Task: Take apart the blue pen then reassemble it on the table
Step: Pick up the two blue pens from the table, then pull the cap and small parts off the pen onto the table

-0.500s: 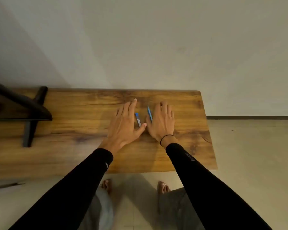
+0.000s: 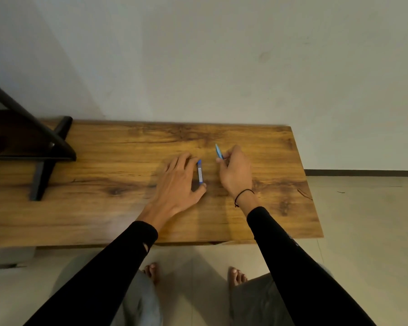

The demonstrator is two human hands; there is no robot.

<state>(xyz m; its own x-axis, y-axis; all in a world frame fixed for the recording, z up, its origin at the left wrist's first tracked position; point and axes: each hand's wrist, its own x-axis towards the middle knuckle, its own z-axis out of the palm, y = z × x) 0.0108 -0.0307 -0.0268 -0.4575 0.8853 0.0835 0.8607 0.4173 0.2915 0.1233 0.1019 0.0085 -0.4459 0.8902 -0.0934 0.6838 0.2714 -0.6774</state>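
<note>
**Here: blue pen in two pieces, one at each hand**

Wall (image 2: 222,55): plain, pale, fills the upper half of the head view.

Table (image 2: 104,208): wood-grain top, long side running left to right, far edge against the wall. Tiled floor (image 2: 363,231) visible to the right and below the near edge.

Dark stand (image 2: 45,147): black angled frame with a crossed foot, sitting on the table's far left end.

Arms: both in black sleeves, reaching in from the bottom of the view. A thin black wristband (image 2: 243,195) sits on the right wrist.

Left hand (image 2: 179,182): palm down over the table centre, fingers curved, thumb tip touching the near end of the pen barrel (image 2: 200,172). The barrel is blue with a white label and lies on the table, pointing away from the person. Index side of the hand lies along it; whether it is actually pinched, cannot tell.

Right hand (image 2: 234,172): fingers clenched around the pen tip section (image 2: 219,152), a slimmer light-blue piece that sticks out of the fist, up and away toward the wall. It lies near the barrel, not touching it.

Bare feet (image 2: 151,271) on the floor under the near edge.
</note>
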